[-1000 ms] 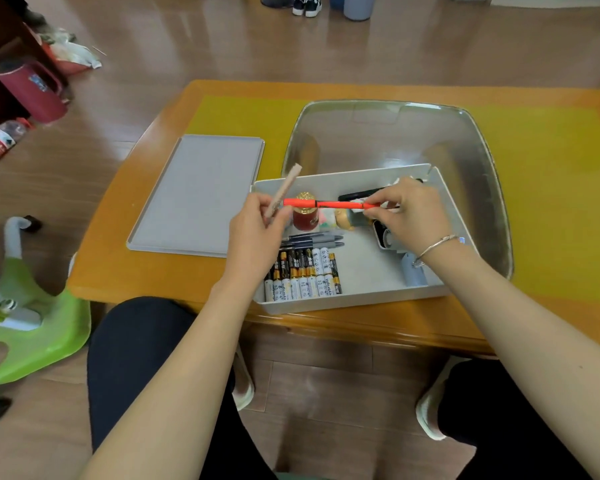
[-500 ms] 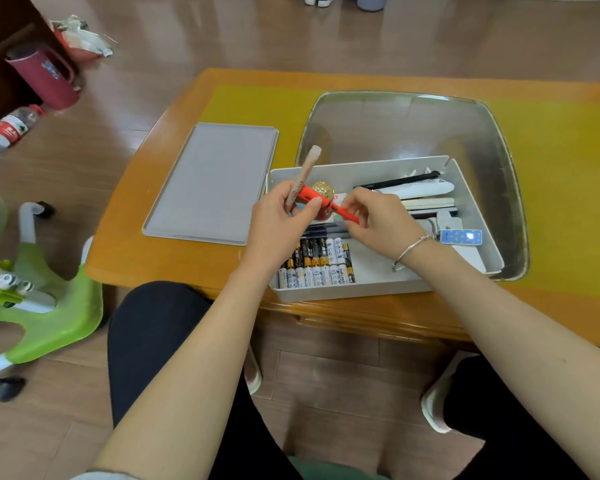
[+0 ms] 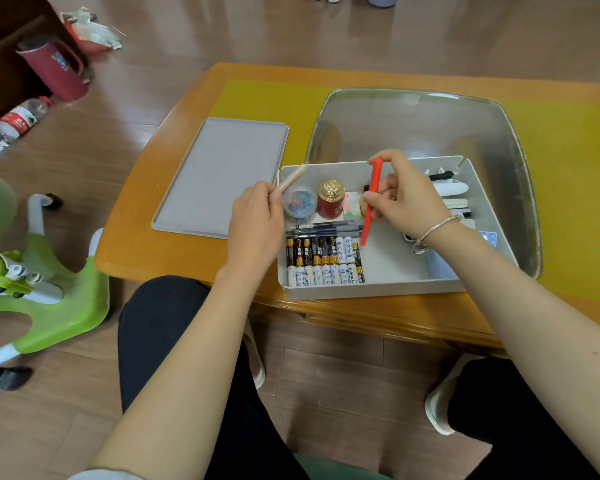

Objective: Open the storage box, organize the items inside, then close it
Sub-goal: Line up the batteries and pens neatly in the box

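Observation:
The grey storage box (image 3: 371,289) stands open at the table's near edge, and its flat grey lid (image 3: 222,174) lies on the table to its left. My left hand (image 3: 257,223) grips a tan stick (image 3: 293,176) at the box's left wall. My right hand (image 3: 407,195) holds a red pen (image 3: 370,209) nearly upright over the middle of the box. Inside lie rows of batteries (image 3: 324,261), dark pens (image 3: 326,229), a red jar with a gold cap (image 3: 330,199), a small round clear container (image 3: 300,201) and black and white items at the back right, partly hidden by my right hand.
A shiny metal tray (image 3: 423,126) lies behind and under the box on the yellow mat (image 3: 575,161). On the floor to the left are a green and white chair base (image 3: 49,299), a plastic bottle (image 3: 18,119) and a dark red jug (image 3: 58,69).
My hands have come apart. The right hand swung the red pen from lying across the box to nearly upright. The left hand with the tan stick moved left to the box's wall.

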